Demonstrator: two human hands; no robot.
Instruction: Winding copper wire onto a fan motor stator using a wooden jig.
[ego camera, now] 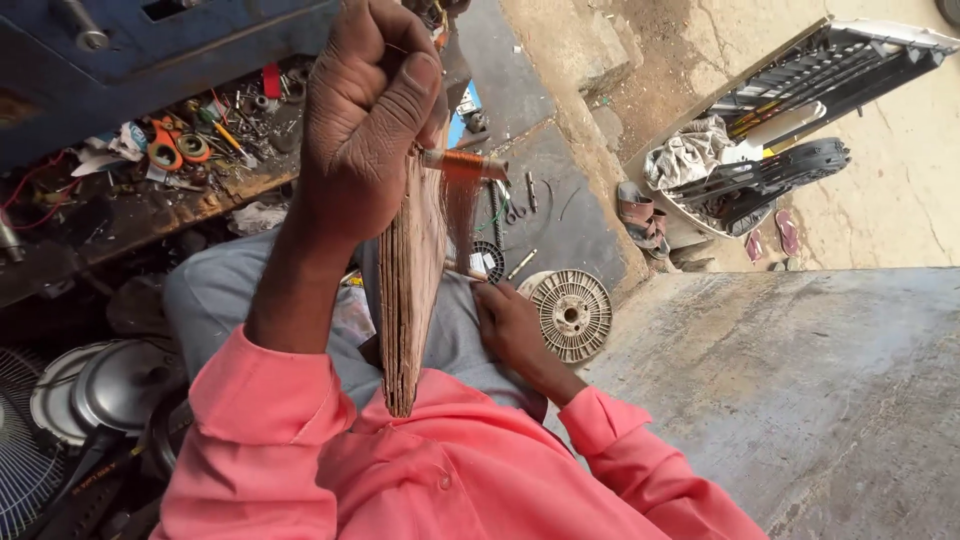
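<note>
A long, flat, brown wooden winding form (410, 290) is hanging upright below the left fingers (400, 80). A thin skein of copper wire (462, 190) is trailing beside it, down toward the right fingers (490, 300).

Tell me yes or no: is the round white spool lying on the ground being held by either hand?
No. The round white spool lies untouched on the ground, while the left hand grips the wooden board and the right hand rests on the lap.

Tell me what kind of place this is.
Likely a small roadside repair workshop for fans or motors: the left hand holds a wooden board wound with copper wire, beside a cluttered tool bench and a fan grille.
</note>
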